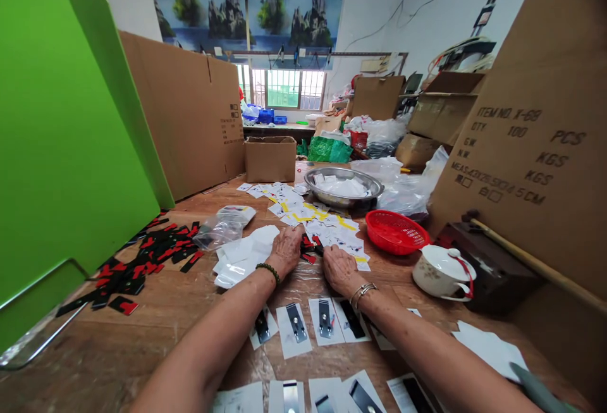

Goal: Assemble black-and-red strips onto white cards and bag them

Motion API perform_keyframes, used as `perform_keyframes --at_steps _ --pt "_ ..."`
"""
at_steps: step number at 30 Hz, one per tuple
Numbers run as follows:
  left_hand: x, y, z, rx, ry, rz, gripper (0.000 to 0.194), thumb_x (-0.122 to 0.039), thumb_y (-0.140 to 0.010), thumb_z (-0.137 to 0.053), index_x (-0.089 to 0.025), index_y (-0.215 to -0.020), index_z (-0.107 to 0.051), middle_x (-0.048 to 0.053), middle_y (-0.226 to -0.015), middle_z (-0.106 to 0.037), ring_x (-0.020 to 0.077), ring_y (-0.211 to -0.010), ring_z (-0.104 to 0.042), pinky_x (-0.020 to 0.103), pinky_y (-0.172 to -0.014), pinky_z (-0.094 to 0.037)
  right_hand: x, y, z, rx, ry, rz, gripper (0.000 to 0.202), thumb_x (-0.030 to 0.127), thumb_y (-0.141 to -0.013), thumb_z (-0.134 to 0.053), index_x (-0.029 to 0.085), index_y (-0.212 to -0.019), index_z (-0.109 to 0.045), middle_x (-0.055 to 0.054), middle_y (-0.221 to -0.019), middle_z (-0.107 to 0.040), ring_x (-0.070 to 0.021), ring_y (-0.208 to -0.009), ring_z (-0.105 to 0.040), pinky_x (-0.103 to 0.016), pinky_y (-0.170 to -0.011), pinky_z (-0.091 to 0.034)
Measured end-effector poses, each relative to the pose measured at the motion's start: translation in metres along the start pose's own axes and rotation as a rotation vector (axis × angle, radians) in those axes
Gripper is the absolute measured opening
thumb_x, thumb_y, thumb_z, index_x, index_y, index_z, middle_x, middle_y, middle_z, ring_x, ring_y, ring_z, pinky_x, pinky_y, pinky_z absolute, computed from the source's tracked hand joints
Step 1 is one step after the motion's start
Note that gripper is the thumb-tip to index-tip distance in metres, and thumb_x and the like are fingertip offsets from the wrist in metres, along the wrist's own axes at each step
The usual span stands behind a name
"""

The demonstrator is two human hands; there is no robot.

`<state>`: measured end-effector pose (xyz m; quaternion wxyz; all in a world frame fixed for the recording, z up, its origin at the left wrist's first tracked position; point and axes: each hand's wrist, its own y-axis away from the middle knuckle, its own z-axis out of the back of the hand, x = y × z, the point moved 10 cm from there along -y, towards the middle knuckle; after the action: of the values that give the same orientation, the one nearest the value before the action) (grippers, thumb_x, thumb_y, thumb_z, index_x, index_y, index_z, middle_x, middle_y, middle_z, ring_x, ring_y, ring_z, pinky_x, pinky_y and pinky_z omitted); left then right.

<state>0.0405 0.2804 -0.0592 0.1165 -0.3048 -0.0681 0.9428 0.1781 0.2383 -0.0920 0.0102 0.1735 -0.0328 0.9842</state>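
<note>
My left hand [286, 250], with a dark green bead bracelet, reaches to the table's middle, its fingers curled at a small cluster of black-and-red flat strips [310, 250]. From the other side my right hand [339, 269], wearing metal bangles, has its fingers closed on the cluster's edge. The fingertips are partly hidden, so how many strips each holds is unclear. Below the hands lie white cards [294, 331] in rows, several bearing a black strip with metal parts. White sheets or bags [246, 255] lie beside my left hand. Printed paper slips [327, 229] spread just beyond.
A pile of black-and-red strips [137, 267] lies left, beside a green panel [71, 147]. A metal basin [344, 201] with white slips, a red basket [397, 233] and a lidded white pot [443, 272] stand right. Cardboard sheets [531, 147] wall the right side; a small carton [270, 160] stands behind.
</note>
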Motion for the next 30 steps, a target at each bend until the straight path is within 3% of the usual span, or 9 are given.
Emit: perform_keyframes --at_steps 4,7,12,16,20,25,30 --pt "0.023 -0.010 0.025 -0.122 0.167 0.148 0.017 -0.005 -0.073 -0.059 -0.018 -0.080 -0.067 0.010 -0.088 -0.068 0.0259 -0.097 -0.061 0.036 -0.087 -0.044 -0.021 -0.016 0.005 -0.021 -0.242 -0.056 0.023 0.014 -0.088 -0.048 0.013 -0.095 -0.070 -0.016 -0.102 -0.070 -0.0249 -0.102 -0.065 -0.033 -0.085 -0.046" --pt "0.047 -0.008 0.039 -0.210 0.345 0.272 0.014 -0.005 -0.064 -0.068 -0.018 -0.066 -0.063 0.005 -0.071 -0.066 0.0221 -0.082 -0.063 0.029 -0.074 -0.048 -0.036 -0.021 0.004 -0.012 -0.435 -0.106 0.018 0.017 -0.084 -0.053 0.015 -0.087 -0.071 -0.008 -0.079 -0.072 -0.0188 -0.079 -0.068 -0.025 -0.068 -0.049" --pt "0.069 0.013 0.038 -0.251 0.710 0.413 0.020 -0.004 -0.056 -0.073 -0.015 -0.064 -0.060 -0.004 -0.053 -0.055 0.0103 -0.049 -0.055 0.021 -0.051 -0.045 -0.047 -0.008 -0.004 -0.009 -0.765 -0.203 0.012 0.017 -0.083 -0.053 0.014 -0.086 -0.064 0.000 -0.057 -0.062 -0.0100 -0.045 -0.057 -0.019 -0.045 -0.046" --pt "0.064 0.039 0.037 -0.214 0.964 0.445 0.023 0.000 -0.056 -0.073 -0.014 -0.067 -0.059 -0.004 -0.057 -0.058 0.0061 -0.044 -0.052 0.018 -0.046 -0.045 -0.032 0.016 -0.005 0.066 -1.017 -0.194 0.005 0.014 -0.078 -0.061 0.015 -0.083 -0.061 0.003 -0.055 -0.060 -0.0072 -0.042 -0.054 -0.017 -0.043 -0.047" --pt "0.061 0.075 0.047 -0.176 1.144 0.470 0.023 0.001 -0.059 -0.073 -0.012 -0.074 -0.062 0.000 -0.062 -0.063 0.0065 -0.046 -0.056 0.018 -0.047 -0.048 0.000 0.057 -0.014 0.317 -1.293 -0.155 0.008 0.015 -0.075 -0.068 0.014 -0.081 -0.062 0.002 -0.057 -0.062 -0.0068 -0.043 -0.054 -0.017 -0.043 -0.047" --pt "0.068 0.132 0.067 -0.165 1.305 0.521 0.022 0.004 -0.064 -0.070 -0.012 -0.076 -0.061 0.000 -0.061 -0.063 0.0068 -0.044 -0.056 0.017 -0.044 -0.047 0.024 0.102 -0.019 0.444 -1.361 -0.170 0.012 0.016 -0.075 -0.072 0.015 -0.082 -0.063 0.002 -0.058 -0.063 -0.0069 -0.046 -0.056 -0.017 -0.045 -0.048" --pt "0.083 0.186 0.082 -0.208 1.437 0.569 0.022 0.007 -0.067 -0.066 -0.012 -0.077 -0.061 0.001 -0.064 -0.064 0.0075 -0.049 -0.059 0.016 -0.048 -0.050 0.049 0.129 -0.028 0.567 -1.483 -0.218 0.012 0.011 -0.075 -0.072 0.015 -0.082 -0.063 0.001 -0.062 -0.063 -0.0064 -0.049 -0.057 -0.015 -0.046 -0.048"
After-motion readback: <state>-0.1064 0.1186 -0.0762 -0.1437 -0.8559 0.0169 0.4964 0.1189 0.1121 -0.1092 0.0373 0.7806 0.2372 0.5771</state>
